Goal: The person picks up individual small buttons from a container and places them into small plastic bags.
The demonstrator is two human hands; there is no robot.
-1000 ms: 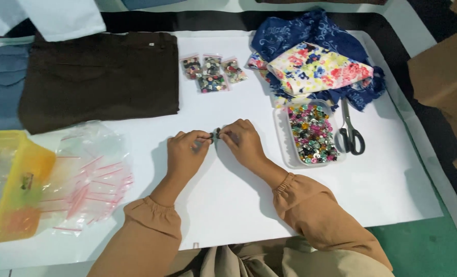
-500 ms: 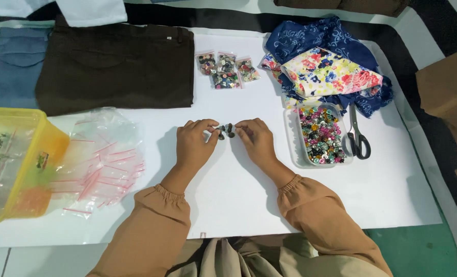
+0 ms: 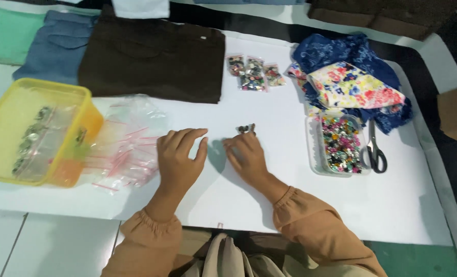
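The right hand (image 3: 246, 156) lies on the white sheet-covered counter (image 3: 269, 205), its grip pinched together on a small filled clear plastic bag of dark buttons (image 3: 246, 128) that sticks out past the fingertips, on the side towards the far edge of the counter. The left hand (image 3: 178, 156) rests just to the left of that bag, apart from it, fingers spread and loosely curled, its grip apart and holding nothing. Taking the small bag as the landmark: further towards the far edge lie three more filled clear bags of mixed buttons (image 3: 252, 73) in a row, with bare white surface between. To the right sits a clear rectangular plastic tray of colourful buttons (image 3: 340, 143), then grey-handled scissors (image 3: 376, 149) just beyond it, and behind those a heap of blue and floral patterned cloth (image 3: 354, 82). To the left, past the left hand, lies a loose pile of empty clear zip bags with red strips (image 3: 123, 149), touching a yellow translucent plastic tub (image 3: 38, 131) near the counter's left edge. A folded dark brown garment (image 3: 154, 56) lies far left of the bag. The nearest open room is the bare white stretch below and right of the bag, towards the near edge.
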